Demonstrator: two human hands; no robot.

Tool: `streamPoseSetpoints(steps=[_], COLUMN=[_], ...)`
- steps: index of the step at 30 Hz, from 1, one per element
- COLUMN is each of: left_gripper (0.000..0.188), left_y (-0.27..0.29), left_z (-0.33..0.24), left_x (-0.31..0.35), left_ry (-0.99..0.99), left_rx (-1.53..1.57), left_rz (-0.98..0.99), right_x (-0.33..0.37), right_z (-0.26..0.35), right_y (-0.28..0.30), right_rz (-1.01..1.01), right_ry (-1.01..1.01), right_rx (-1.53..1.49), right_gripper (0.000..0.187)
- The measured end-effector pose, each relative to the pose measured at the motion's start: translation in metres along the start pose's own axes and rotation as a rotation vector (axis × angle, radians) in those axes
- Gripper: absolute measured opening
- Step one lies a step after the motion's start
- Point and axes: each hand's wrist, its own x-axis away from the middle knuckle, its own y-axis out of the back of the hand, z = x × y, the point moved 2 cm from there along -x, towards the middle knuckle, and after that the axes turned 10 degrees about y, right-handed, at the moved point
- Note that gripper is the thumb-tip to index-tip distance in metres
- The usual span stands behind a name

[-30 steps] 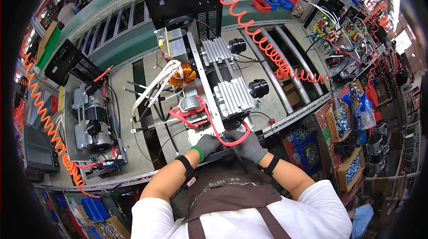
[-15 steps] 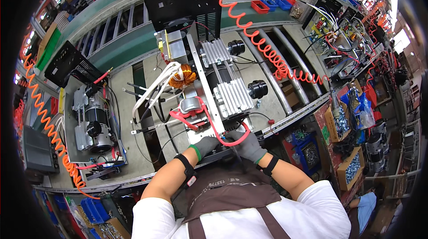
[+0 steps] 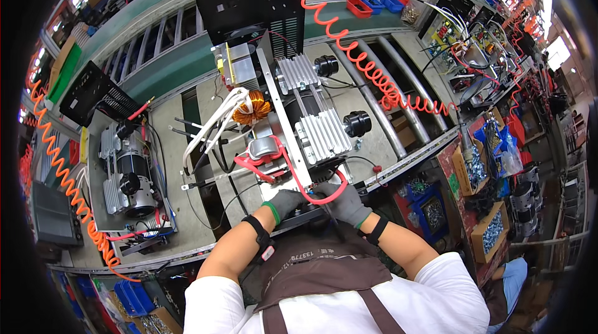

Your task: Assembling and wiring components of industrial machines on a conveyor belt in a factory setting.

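Both my hands wear grey gloves and meet at the near end of an open machine assembly on the bench. My left hand [image 3: 286, 203] is closed, its fingertips at the end of a long metal strip [image 3: 283, 116]. Close beside it, my right hand [image 3: 346, 204] is closed too, under a thick red cable [image 3: 328, 200] that loops over the fingers. Whatever the fingertips pinch is too small and covered to name. Just beyond them are a finned compressor [image 3: 322, 137], a red-wired coil [image 3: 263, 147] and a copper-wound ring coil [image 3: 251, 108] with white leads.
A black panel [image 3: 249, 13] stands upright at the assembly's far end. A second compressor unit [image 3: 132, 172] sits at left, between coiled orange hoses [image 3: 62, 178]. Metal rollers [image 3: 408, 100] lie to the right. Boxes of screws [image 3: 492, 232] and blue bins [image 3: 434, 215] are at lower right.
The bench and assembly sit slightly further left in the picture. My hands stay at the same near end, with only a slight shift of the fingers.
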Motion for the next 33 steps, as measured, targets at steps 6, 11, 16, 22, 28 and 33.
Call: streamPoseSetpoints(steps=[6,11,16,22,28,33], left_gripper=[0.037,0.037,0.036,0.035,0.032,0.027], left_y=[-0.011,-0.012,0.004,0.01,-0.008,-0.004], left_z=[0.011,0.011,-0.019,-0.023,0.003,-0.005], left_x=[-0.009,-0.012,-0.001,0.006,-0.011,-0.005], left_ry=[-0.199,-0.224,-0.002,0.217,-0.154,0.055], left_rx=[-0.027,-0.041,0.001,-0.045,0.141,-0.021], left_rz=[-0.052,-0.055,0.014,0.042,-0.102,0.019], right_x=[-0.001,0.0,-0.001,-0.004,-0.003,-0.002], right_z=[0.0,-0.001,-0.001,0.002,0.003,0.0], right_y=[-0.001,-0.003,-0.002,0.0,-0.001,-0.004], right_rz=[0.037,0.05,-0.008,0.011,0.008,-0.015], right_ry=[-0.028,-0.07,-0.033,-0.042,-0.054,-0.041], right_rx=[0.019,0.014,0.036,0.071,0.066,0.043], right_gripper=[0.026,0.025,0.024,0.02,0.019,0.02])
